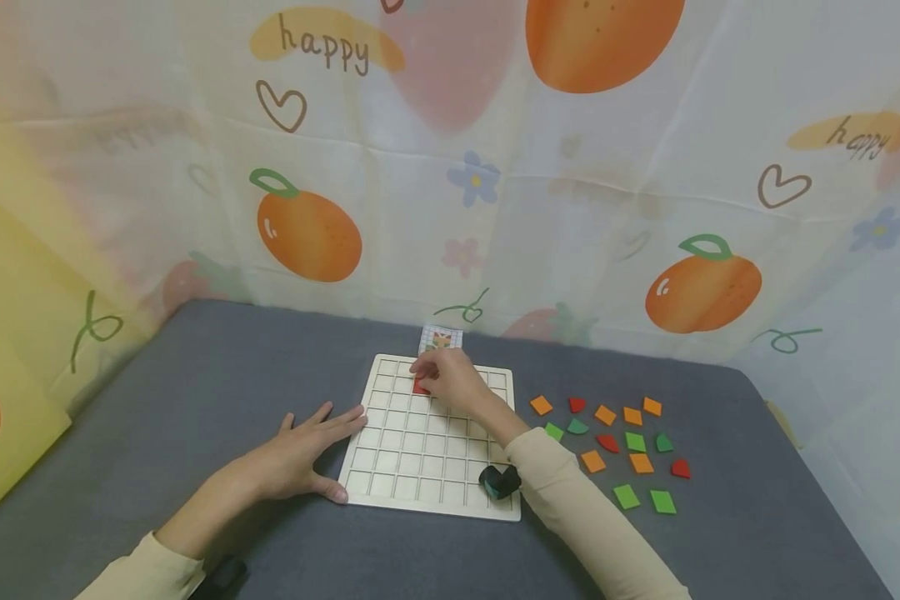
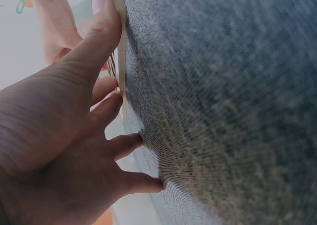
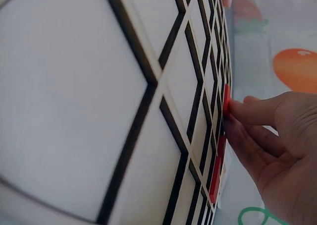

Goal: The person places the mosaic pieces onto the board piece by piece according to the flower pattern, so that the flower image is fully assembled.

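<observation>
A white wooden grid board (image 1: 427,467) lies on the grey mat. My left hand (image 1: 322,442) rests flat on the mat at the board's left edge, fingers spread, with the thumb (image 2: 106,17) lying along the board's rim (image 2: 120,41). My right hand (image 1: 423,375) reaches over the board's far rows and its fingertips (image 3: 237,111) pinch a red tile (image 3: 226,102) against a grid cell. That red tile (image 1: 420,387) peeks out under the fingers in the head view. Other red tiles (image 3: 216,178) sit in cells beside it on the board (image 3: 99,111).
A small pattern card (image 1: 440,339) stands behind the board's far edge. Several loose orange, red and green tiles (image 1: 615,442) are scattered on the grey mat (image 1: 195,400) right of the board. A fruit-printed cloth wall (image 1: 495,167) surrounds the mat (image 2: 223,111).
</observation>
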The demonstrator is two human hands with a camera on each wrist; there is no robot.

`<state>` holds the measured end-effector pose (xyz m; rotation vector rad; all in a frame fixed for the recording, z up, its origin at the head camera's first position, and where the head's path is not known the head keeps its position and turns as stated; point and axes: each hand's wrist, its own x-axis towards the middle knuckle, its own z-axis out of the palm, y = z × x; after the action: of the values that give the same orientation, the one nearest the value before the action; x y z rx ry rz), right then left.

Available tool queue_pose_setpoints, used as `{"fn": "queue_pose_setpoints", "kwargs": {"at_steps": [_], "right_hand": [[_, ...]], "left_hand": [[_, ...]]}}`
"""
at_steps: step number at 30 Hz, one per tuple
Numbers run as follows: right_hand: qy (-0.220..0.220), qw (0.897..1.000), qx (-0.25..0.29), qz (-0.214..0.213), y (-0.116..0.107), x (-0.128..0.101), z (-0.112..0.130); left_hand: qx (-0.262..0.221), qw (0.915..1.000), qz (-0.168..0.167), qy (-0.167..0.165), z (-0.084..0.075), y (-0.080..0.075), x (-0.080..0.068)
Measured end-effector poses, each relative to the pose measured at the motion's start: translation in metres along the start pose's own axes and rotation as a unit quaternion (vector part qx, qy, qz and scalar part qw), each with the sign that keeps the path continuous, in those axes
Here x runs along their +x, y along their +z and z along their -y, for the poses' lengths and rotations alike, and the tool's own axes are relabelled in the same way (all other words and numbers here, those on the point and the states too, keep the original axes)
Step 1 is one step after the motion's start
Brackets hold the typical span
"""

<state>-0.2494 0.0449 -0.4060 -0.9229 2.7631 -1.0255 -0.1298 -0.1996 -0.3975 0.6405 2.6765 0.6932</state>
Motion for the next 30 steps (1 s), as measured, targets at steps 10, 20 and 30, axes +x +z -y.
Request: {"fn": "queue_pose_setpoints", "kwargs": {"at_steps": [10, 20, 30], "right_hand": [[0.006, 1.0, 0.001, -0.001, -0.003, -0.004, 0.0], [-0.01, 1.0, 0.005, 0.016, -0.03, -0.018, -0.009], [-0.002, 0.999, -0.037, 0.014, -0.065, -0.045, -0.038]], "left_hand": [[0.008, 1.0, 0.001, -0.001, -0.004, -0.001, -0.001], [0.019, 0.9998, -0.002, 0.002, -0.002, 0.001, 0.0], [0.017, 0.9998, 0.0, 0.002, -0.003, 0.0, 0.001]]}}
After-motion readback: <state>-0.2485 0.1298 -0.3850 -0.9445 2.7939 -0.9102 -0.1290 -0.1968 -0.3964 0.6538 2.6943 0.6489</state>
